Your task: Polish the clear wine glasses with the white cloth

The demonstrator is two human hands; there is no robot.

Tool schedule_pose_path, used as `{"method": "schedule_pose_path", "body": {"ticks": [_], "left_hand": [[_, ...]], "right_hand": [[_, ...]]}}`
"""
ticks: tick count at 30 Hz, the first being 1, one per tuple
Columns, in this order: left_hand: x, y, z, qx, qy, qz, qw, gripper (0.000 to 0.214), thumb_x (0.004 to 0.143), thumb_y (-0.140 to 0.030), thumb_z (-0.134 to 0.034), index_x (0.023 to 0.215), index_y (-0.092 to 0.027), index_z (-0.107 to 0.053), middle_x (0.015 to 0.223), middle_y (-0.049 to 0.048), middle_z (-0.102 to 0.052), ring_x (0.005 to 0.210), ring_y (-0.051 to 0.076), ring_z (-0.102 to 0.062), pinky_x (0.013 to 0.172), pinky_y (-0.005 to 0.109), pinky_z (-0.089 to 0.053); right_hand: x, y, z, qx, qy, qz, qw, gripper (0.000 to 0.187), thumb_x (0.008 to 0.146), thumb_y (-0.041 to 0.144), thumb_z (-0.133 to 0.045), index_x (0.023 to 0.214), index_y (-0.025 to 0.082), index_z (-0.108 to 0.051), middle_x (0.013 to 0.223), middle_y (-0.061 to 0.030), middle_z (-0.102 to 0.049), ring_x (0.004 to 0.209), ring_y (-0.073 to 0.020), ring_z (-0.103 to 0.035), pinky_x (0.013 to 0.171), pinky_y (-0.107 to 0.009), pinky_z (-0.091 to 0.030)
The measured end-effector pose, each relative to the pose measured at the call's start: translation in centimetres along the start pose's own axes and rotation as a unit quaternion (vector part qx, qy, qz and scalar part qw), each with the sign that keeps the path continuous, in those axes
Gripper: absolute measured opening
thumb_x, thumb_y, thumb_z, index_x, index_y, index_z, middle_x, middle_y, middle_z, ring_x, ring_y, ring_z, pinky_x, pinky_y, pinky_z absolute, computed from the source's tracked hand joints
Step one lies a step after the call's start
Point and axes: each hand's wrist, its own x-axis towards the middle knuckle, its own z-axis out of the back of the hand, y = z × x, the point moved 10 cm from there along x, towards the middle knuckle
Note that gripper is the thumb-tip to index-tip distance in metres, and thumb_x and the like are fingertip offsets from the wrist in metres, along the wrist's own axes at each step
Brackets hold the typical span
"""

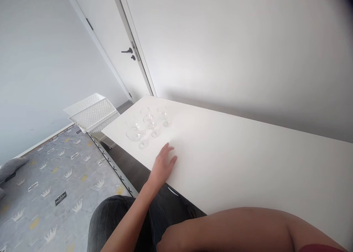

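My left hand (165, 162) is over the front edge of a white table (248, 164), its fingers apart and holding nothing. Beyond its fingertips stands a group of several clear stemmed glasses. The nearest glass (135, 133) has its round foot toward me, just short of the hand. A second glass (149, 122) is behind it, and another glass (162, 113) stands to the right of the group. No glass touches the hand. My right hand (167, 241) is low by my lap at the bottom edge, with its fingers hidden from view.
A mattress (60, 178) with a crown pattern lies to the left, below the tabletop. White perforated metal racks (92, 114) stand past the table's far left end. Behind are a white wall (234, 53) and a door with a black handle (127, 51). My knees are under the table edge.
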Motion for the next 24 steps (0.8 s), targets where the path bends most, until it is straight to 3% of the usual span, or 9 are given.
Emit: {"method": "schedule_pose_path", "body": {"ticks": [2,3,5,6,9,12,17,20,24], "left_hand": [[-4.9,3.0,4.1,-0.072,-0.058,0.049,0.995,0.033,0.104,-0.051,-0.056,0.117,-0.026,-0.073,0.142,0.0105,-0.071,0.135,0.032,-0.065,0.116,0.048,-0.050],[-7.3,4.8,5.6,-0.108,-0.066,0.087,0.988,0.035,0.104,-0.054,-0.055,0.112,-0.026,-0.074,0.132,0.0108,-0.075,0.124,0.032,-0.071,0.110,0.047,-0.054],[-12.1,8.2,8.2,-0.160,-0.108,0.158,0.968,0.042,0.101,-0.060,-0.057,0.103,-0.023,-0.075,0.115,0.0107,-0.079,0.108,0.031,-0.074,0.103,0.045,-0.056],[-14.2,9.4,8.8,-0.197,-0.118,0.186,0.955,0.043,0.100,-0.062,-0.059,0.102,-0.022,-0.075,0.113,0.0106,-0.079,0.106,0.031,-0.074,0.102,0.044,-0.056],[-18.7,10.5,6.9,-0.335,-0.063,0.241,0.909,0.050,0.099,-0.064,-0.060,0.116,-0.020,-0.076,0.117,0.0115,-0.078,0.105,0.030,-0.073,0.098,0.042,-0.057],[-20.2,8.6,4.9,-0.403,-0.020,0.212,0.890,0.056,0.097,-0.062,-0.067,0.133,-0.021,-0.072,0.122,0.0113,-0.077,0.104,0.028,-0.071,0.092,0.038,-0.057],[-19.9,7.4,7.1,-0.285,-0.114,0.174,0.936,0.042,0.090,-0.055,-0.077,0.098,-0.015,-0.081,0.085,0.0049,-0.074,0.080,0.020,-0.062,0.073,0.028,-0.049],[-20.3,7.3,10.0,-0.254,-0.191,0.163,0.934,0.039,0.095,-0.054,-0.070,0.096,-0.017,-0.081,0.083,0.0029,-0.073,0.078,0.019,-0.060,0.070,0.028,-0.046],[-21.1,6.7,13.4,-0.250,-0.284,0.149,0.914,0.036,0.097,-0.054,-0.066,0.091,-0.021,-0.077,0.079,0.0012,-0.067,0.075,0.020,-0.058,0.068,0.029,-0.047]], "right_hand": [[-0.9,2.4,-0.5,-0.008,0.100,0.038,0.994,0.024,0.064,0.019,-0.079,0.058,0.025,-0.056,0.060,0.0031,-0.059,0.058,-0.0201,-0.058,0.055,-0.032,-0.044],[-1.5,4.1,0.2,0.010,0.096,0.084,0.992,0.020,0.065,0.019,-0.078,0.069,0.025,-0.060,0.068,0.0041,-0.061,0.062,-0.0184,-0.058,0.058,-0.031,-0.044],[-2.6,6.3,3.4,0.090,0.001,0.126,0.988,0.031,0.064,0.017,-0.080,0.088,0.025,-0.062,0.082,0.0054,-0.062,0.072,-0.0151,-0.058,0.065,-0.026,-0.045],[-3.2,6.1,5.6,0.139,-0.092,0.103,0.981,0.035,0.064,0.018,-0.081,0.091,0.025,-0.060,0.080,0.0063,-0.059,0.069,-0.0136,-0.054,0.063,-0.025,-0.042],[-5.7,4.4,10.2,0.343,-0.309,0.071,0.885,0.031,0.076,0.026,-0.077,0.083,0.024,-0.047,0.076,0.0056,-0.049,0.068,-0.0122,-0.043,0.062,-0.026,-0.036],[-6.7,3.6,11.6,0.466,-0.372,0.104,0.796,0.041,0.089,0.040,-0.075,0.078,0.023,-0.039,0.075,0.0045,-0.043,0.070,-0.0133,-0.040,0.065,-0.028,-0.034],[-7.4,2.9,13.4,0.482,-0.413,0.155,0.757,0.053,0.086,0.040,-0.083,0.068,0.021,-0.037,0.083,0.0002,-0.056,0.078,-0.0156,-0.049,0.074,-0.031,-0.038],[-8.5,2.4,14.7,0.480,-0.430,0.154,0.748,0.052,0.086,0.035,-0.083,0.066,0.021,-0.038,0.097,-0.0041,-0.067,0.091,-0.0194,-0.056,0.081,-0.032,-0.041],[-9.9,2.3,16.4,0.514,-0.421,0.151,0.732,0.043,0.084,0.035,-0.083,0.072,0.023,-0.044,0.076,0.0019,-0.058,0.074,-0.0164,-0.051,0.069,-0.029,-0.039]]}}
